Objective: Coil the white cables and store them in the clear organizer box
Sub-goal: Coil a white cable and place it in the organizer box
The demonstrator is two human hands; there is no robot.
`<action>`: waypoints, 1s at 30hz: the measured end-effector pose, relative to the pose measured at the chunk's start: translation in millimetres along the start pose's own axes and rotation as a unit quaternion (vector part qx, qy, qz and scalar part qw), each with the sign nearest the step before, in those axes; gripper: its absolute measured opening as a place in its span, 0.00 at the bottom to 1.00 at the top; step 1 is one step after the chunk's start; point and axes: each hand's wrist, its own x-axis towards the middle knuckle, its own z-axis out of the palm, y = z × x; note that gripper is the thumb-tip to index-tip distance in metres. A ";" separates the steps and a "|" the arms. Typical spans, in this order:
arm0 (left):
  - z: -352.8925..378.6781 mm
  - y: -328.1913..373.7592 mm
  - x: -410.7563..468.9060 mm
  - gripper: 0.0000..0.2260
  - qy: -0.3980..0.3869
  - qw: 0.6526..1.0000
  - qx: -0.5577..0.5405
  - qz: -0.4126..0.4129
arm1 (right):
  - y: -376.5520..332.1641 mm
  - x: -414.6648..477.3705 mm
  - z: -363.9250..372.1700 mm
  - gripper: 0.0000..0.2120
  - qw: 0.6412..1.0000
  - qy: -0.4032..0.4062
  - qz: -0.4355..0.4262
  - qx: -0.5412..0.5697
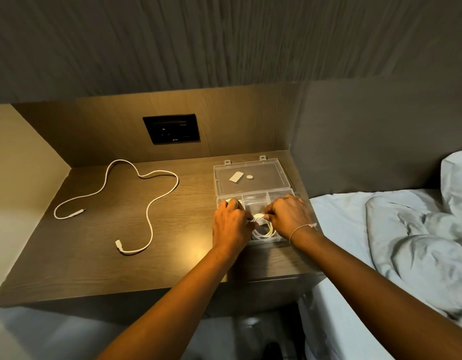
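Note:
The clear organizer box (pixel 256 198) lies open on the right of the wooden bedside table (pixel 121 263), its lid (pixel 252 179) folded back. Over its near compartment my left hand (pixel 231 224) and my right hand (pixel 289 216) both pinch a coiled white cable (pixel 262 231), whose loops hang down into the box. Another white coil shows in the far left compartment, mostly hidden behind my left fingers. A second white cable (pixel 146 206) lies loose and uncoiled across the left half of the table, both plugs visible.
A black wall socket (pixel 171 128) sits in the wooden back panel. A bed with a white crumpled duvet (pixel 406 242) and pillow (pixel 456 178) adjoins the table's right side. A wall encloses the table on the left.

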 end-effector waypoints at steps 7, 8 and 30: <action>-5.8 6.5 -0.5 0.14 -0.017 0.995 0.084 0.047 | 3.5 -10.6 -0.4 0.12 0.996 0.017 -0.044 -0.075; -6.4 6.4 -0.1 0.14 -0.023 0.994 0.091 0.051 | 2.4 -10.9 0.2 0.13 0.994 0.010 -0.054 -0.091; -19.2 -3.4 4.7 0.23 -0.144 0.976 0.130 0.104 | -3.5 -6.8 -7.0 0.17 0.923 -0.067 -0.204 -0.320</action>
